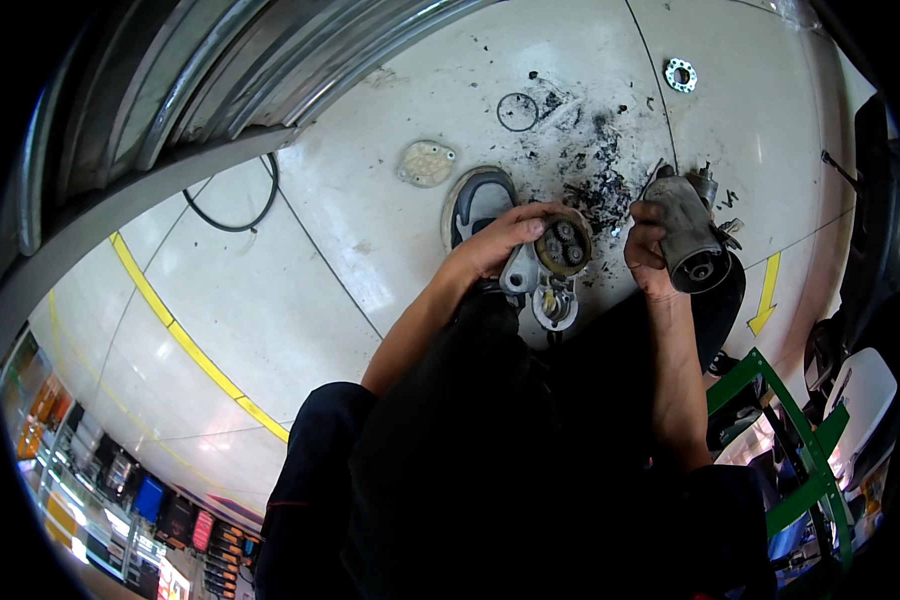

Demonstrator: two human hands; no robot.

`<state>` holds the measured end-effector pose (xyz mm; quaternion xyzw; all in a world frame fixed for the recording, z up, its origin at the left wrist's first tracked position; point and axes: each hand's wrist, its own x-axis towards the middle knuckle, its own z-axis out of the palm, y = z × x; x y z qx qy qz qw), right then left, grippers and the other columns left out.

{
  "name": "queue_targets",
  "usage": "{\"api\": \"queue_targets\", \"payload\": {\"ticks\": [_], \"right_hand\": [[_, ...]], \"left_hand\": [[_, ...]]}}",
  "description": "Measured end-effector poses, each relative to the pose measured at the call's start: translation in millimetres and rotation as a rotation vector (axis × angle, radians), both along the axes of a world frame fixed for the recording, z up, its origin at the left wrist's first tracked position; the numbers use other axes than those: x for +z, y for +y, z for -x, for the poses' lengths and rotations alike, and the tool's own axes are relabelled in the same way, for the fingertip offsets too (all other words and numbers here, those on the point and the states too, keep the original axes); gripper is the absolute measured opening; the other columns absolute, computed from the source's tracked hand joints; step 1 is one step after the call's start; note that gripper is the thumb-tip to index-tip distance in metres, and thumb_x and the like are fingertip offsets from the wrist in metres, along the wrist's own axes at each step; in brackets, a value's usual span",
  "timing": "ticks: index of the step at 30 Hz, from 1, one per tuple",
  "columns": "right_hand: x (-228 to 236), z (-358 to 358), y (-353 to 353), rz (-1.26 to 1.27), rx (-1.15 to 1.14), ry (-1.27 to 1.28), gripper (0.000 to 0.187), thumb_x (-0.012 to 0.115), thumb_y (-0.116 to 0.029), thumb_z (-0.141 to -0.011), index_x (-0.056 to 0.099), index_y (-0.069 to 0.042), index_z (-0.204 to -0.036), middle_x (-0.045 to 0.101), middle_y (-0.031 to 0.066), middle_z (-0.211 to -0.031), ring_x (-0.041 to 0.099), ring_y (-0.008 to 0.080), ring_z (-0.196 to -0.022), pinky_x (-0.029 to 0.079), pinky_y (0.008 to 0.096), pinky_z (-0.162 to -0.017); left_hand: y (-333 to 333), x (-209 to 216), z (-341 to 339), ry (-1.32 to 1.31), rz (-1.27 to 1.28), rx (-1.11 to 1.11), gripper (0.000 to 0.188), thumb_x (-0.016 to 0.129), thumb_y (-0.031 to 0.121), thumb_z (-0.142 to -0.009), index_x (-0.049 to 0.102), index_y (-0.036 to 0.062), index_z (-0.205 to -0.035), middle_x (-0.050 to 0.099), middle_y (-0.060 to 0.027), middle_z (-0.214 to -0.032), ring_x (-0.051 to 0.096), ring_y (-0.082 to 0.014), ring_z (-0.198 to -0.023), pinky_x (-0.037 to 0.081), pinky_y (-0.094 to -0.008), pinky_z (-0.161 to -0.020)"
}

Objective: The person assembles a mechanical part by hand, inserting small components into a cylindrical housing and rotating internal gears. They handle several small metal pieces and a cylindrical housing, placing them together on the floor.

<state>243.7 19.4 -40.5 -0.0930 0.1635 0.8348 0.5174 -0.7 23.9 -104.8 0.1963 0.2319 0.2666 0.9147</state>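
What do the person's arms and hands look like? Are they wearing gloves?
No gloves! The left hand and right hand are bare, with dark, grimy smudges on the right fingers. The left forearm and right forearm are bare too, with no watch showing. The left sleeve and right sleeve are very dark.

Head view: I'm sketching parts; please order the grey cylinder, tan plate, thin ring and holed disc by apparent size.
1. Grey cylinder, in the right hand, perhaps enlarged by nearness.
2. Tan plate.
3. Thin ring and holed disc: too alike to rank.
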Motion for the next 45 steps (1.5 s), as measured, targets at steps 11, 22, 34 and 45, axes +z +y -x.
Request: {"api": "queue_targets", "payload": {"ticks": [11, 22, 34, 45], "right_hand": [[39.5, -15.0, 19.2, -0.203, 0.099, -1.178, 0.106, 0.082, -0.049, -0.067, 0.029, -0.003, -0.145, 0.06, 0.0195, -0.114, 0.063, 0.0329, -0.1, 0.054, 0.0471, -0.089], [103.1, -1.1, 36.4, -0.63, 0.236, -1.543, 0.105, 0.095, -0.038, -0.044, 0.046, 0.005, -0.127, 0.063, 0.0222, -0.109, 0.063, 0.0311, -0.101, 0.049, 0.0415, -0.09], [77.2, -4.2, 23.6, 0.087, 0.199, -0.506, 0.085, 0.057, -0.06, -0.085, 0.034, -0.002, -0.141, 0.055, 0.0227, -0.11, 0.062, 0.0349, -0.084, 0.056, 0.0553, -0.072], [76.2, -32.5, -4.1, 0.161, 0.631, -0.795, 0.086, 0.073, -0.022, -0.073, 0.028, 0.003, -0.142, 0.05, 0.0242, -0.125, 0.062, 0.04, -0.099, 0.058, 0.0485, -0.075]], "left_hand": [[2.6, -3.7, -1.8, -0.002, -0.033, -0.026, 0.088, 0.062, 0.068, -0.076, 0.053, -0.0028, -0.127, 0.057, -0.0157, -0.127, 0.056, -0.0254, -0.117, 0.042, -0.0367, -0.103], [2.1, -6.9, -2.7, -0.019, 0.01, -0.023, 0.084, 0.065, 0.063, -0.077, 0.052, -0.0036, -0.127, 0.058, -0.0158, -0.124, 0.057, -0.0243, -0.115, 0.044, -0.0363, -0.1], [5.5, -3.0, -2.8, -0.023, 0.011, -0.039, 0.079, 0.066, 0.059, -0.079, 0.052, -0.0026, -0.126, 0.056, -0.014, -0.124, 0.054, -0.023, -0.118, 0.041, -0.0355, -0.103], [10.0, 0.3, -7.4, 0.044, -0.156, -0.193, 0.081, 0.079, 0.044, -0.071, 0.051, -0.0013, -0.131, 0.053, -0.0114, -0.132, 0.049, -0.0235, -0.123, 0.034, -0.035, -0.108]]}}
